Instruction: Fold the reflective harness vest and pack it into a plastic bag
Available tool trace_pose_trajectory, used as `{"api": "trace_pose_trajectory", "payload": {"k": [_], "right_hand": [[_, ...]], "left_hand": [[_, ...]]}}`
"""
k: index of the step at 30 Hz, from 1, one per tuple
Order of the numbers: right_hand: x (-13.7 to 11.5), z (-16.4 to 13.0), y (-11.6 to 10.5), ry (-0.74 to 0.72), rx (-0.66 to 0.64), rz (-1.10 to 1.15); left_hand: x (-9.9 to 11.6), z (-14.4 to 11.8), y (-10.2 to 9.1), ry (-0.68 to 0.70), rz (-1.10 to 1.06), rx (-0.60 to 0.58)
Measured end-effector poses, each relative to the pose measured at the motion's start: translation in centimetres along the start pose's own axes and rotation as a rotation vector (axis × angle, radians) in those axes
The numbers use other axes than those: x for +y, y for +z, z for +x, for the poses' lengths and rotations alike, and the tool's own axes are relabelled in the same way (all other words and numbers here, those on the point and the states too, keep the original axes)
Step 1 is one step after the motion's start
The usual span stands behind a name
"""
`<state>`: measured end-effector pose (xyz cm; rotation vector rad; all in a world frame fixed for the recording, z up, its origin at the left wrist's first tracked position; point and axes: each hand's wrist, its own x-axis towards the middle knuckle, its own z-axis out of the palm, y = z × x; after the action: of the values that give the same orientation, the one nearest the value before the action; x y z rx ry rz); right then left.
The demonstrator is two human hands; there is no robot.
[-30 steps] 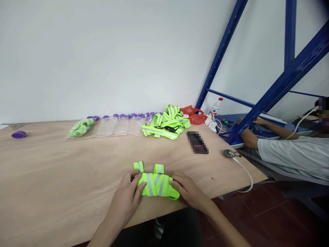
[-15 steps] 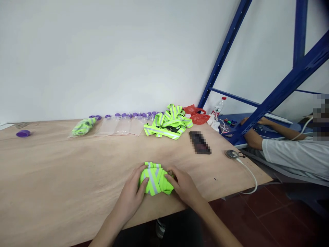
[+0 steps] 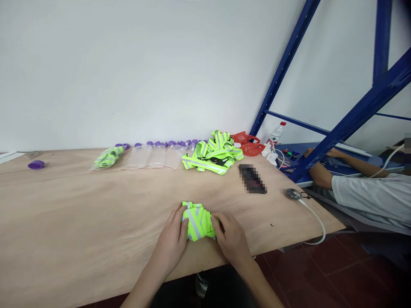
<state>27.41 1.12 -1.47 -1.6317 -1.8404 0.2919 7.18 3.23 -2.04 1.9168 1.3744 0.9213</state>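
Neon-yellow and silver webbing wound into one flat bundle (image 3: 199, 222), lying directly between the fingers (image 3: 177, 213) of both hands, on the surface (image 3: 96, 222) near its front edge. Left hand (image 3: 171, 235) gripping its left side, right hand (image 3: 233, 236) pinching its right side, neither one nearer. Long axis hard to tell, with both ends partly covered; short loops (image 3: 192, 205) jutting out at the far side, just ahead of the left fingers.

Well beyond the fingers, slightly right: one loose heap of matching straps (image 3: 213, 152), too tangled to count. Ahead and left: seemingly three flat clear bags (image 3: 138, 157), one filled bag (image 3: 108, 158), one lone purple ring (image 3: 36, 164) farthest left; more purple pieces (image 3: 171, 143) behind, too small to count. Ahead and right: one blurred dark rectangle (image 3: 252, 179), one round device (image 3: 293, 194), one red bag (image 3: 252, 149), one bottle (image 3: 276, 133).
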Motion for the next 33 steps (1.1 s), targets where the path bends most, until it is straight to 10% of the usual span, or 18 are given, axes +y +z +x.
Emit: {"api": "trace_pose_trajectory", "payload": {"k": [20, 33], "right_hand": [[0.1, 2.5, 0.3, -0.107, -0.348, 0.042], [-0.2, 2.4, 0.6, -0.168, -0.254, 0.456]], "left_hand": [[1.1, 1.9, 1.4, -0.029, 0.007, 0.063], [1.8, 1.5, 1.1, 0.024, -0.111, 0.034]]}}
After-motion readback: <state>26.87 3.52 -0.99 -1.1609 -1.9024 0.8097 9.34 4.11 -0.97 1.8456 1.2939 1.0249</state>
